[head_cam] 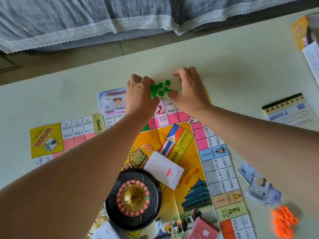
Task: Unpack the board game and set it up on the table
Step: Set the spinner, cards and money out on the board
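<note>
Roulette wheel (pixel 133 197) sits on the game board (pixel 183 149) toward its near edge, white card deck (pixel 164 169) just beside it. We see the board spread flat on the table (pixel 241 66). At the board's far edge, left hand (pixel 139 95) and right hand (pixel 189 90) both curl round a heap of green pieces (pixel 160 89), fingers touching it. Orange pieces (pixel 284 223) lie near the table's near right corner

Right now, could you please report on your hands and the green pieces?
Left hand and right hand both curled round green pieces, far edge of board. Roulette wheel nearer, not in the way.
</note>
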The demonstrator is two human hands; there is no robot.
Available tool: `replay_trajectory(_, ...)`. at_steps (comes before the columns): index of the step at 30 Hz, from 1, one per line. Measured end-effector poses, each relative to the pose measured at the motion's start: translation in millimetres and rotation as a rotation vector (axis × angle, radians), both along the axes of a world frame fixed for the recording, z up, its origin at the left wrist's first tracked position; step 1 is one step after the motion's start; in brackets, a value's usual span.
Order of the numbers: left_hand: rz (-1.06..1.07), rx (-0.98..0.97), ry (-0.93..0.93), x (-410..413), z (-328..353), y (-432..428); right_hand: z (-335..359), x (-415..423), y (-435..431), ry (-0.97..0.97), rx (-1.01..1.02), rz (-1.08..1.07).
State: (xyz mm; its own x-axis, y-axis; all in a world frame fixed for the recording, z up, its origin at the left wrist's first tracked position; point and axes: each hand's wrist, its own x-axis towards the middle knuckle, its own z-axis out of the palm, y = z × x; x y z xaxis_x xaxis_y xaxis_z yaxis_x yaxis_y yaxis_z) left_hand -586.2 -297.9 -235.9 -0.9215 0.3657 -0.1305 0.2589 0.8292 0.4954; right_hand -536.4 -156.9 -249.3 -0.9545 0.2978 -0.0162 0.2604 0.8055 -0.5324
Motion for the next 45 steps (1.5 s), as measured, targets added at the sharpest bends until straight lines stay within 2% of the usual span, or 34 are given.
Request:
replay_trajectory(5, -0.006, 0.019, -0.019, -1, -1, -3, 5, 6, 6, 0.022, 0.058, -0.070)
replay_trajectory(9, 0.007, 0.033, -0.036, -1, -1, -3, 6, 8, 8, -0.104, 0.140, -0.129)
replay_trajectory(14, -0.001, 0.047, -0.050, -2, -3, -2, 3, 1, -4, -0.081, 0.060, -0.096)
replay_trajectory(18, 0.000, 0.054, -0.066, -5, -4, -2, 4, -6, -14, -0.040, 0.004, 0.022)
replay_trajectory(25, -0.035, 0.044, -0.081, -4, -2, -1, 6, -6, -21, -0.051, -0.033, 0.053)
replay_trajectory(30, -0.045, 0.023, 0.010, 6, 12, -10, 14, 3, -25, -0.005, -0.012, 0.017)
replay_trajectory(36, 0.034, 0.173, 0.038, 45, 42, -50, 44, 41, -62, 0.116, -0.087, 0.070)
replay_trajectory(41, 0.124, 0.128, -0.013, 105, 61, -110, 69, 87, -114, -0.033, -0.258, 0.179)
replay_trajectory(45, 0.253, 0.102, -0.077, 165, 73, -165, 84, 130, -169, -0.069, -0.289, 0.242)
